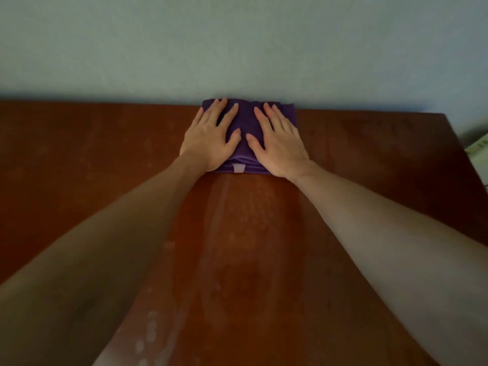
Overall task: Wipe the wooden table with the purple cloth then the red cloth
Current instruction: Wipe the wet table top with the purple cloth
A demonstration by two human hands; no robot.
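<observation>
The wooden table (79, 159) filled the lower part of the view, its reddish-brown top dull and patchy on the left side, with pale spots near the bottom edge of the view. The left hand (211, 136) lay flat, palm down, on the left half of the purple cloth (247, 122), fingers straight and slightly spread, thumb angled inward; it pressed on the cloth and gripped nothing. The purple cloth was folded into a thick pad and sat at the far edge of the table, against the pale blue-grey wall (237, 43). A small pale label (239, 168) showed on its near edge, between the two wrists. A glossy streak (237, 233) ran on the tabletop from the cloth's near edge toward the viewer, between the forearms. The right hand (280, 143) lay flat on the right half of the cloth, fingers extended and close together, pressing and holding nothing. At the far right, beyond the table's corner, a pale greenish object (479, 145) was partly visible; its nature could not be determined.
</observation>
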